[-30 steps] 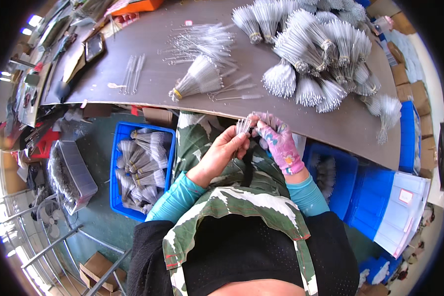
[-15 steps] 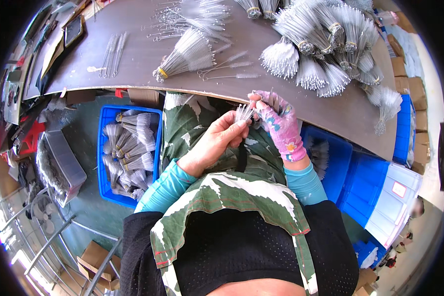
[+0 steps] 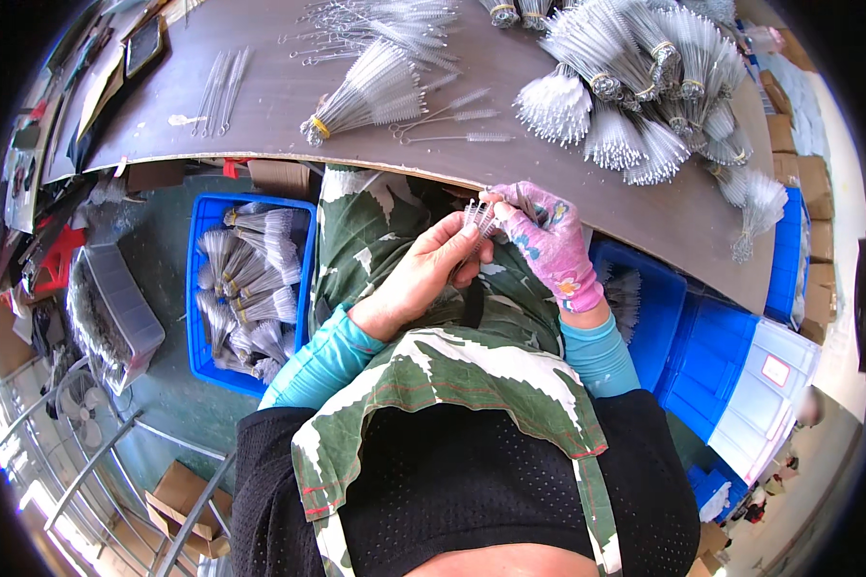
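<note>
My left hand (image 3: pixel 431 262), bare, is closed around a small bunch of thin wire brushes (image 3: pixel 480 217), held over my lap by the table's front edge. The brush tips fan out above its thumb. On the right, my right hand (image 3: pixel 555 246) wears a pink flowered glove with bare fingertips. Its thumb and finger are pinched together beside the brush tips; whatever they grip is too small to tell. Something grey shows among its fingers, partly hidden. Beyond my hands, a yellow-banded bundle of wire brushes (image 3: pixel 373 94) lies on the brown table (image 3: pixel 260 111) near a few loose brushes (image 3: pixel 467 115).
A large pile of banded brush bundles (image 3: pixel 635 82) covers the table's right part. Several brushes (image 3: pixel 223 91) and a phone (image 3: pixel 144 46) lie at left. A blue crate (image 3: pixel 198 332) of bundles stands left of my legs; blue bins (image 3: pixel 707 361) stand right. A metal rack (image 3: pixel 91 476) is lower left.
My right hand has shifted slightly, and the back of its glove is turned more into view. The left hand still holds the brushes, its fingers slightly shifted. The view has tilted a little.
</note>
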The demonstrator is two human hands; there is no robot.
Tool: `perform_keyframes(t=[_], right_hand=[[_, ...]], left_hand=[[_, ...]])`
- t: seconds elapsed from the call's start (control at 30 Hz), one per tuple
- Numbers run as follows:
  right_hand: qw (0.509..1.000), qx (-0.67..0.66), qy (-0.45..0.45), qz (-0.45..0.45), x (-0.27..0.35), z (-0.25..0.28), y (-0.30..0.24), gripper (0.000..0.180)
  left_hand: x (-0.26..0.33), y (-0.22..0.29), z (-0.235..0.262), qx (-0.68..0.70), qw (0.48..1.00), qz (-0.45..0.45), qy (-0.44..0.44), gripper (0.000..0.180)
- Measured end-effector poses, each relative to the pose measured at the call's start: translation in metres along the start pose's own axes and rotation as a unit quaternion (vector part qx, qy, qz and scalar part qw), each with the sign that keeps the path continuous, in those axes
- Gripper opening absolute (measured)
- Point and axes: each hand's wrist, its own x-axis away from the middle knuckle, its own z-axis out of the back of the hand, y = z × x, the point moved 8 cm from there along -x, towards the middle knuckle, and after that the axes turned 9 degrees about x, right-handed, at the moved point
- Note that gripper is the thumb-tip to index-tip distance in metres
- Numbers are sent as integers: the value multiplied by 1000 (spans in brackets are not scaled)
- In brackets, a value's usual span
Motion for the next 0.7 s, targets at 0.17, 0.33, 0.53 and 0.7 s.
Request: perform_keyframes(t=[0.17,0.33,0.53,0.7], right_hand=[[1000,-23,6,-6,2,0,-1,18],[999,-13,29,-7,2,3,-2,18],[996,-22,91,14,2,6,-6,16],[994,-34,103,20,2,11,-5,14]], left_hand=[[1,-3,1,19,1000,7,0,18],[0,1,4,-1,1000,-7,23,17],[-1,0,4,3,1000,-2,23,18],[1,-1,-3,59,997,42,-17,23]])
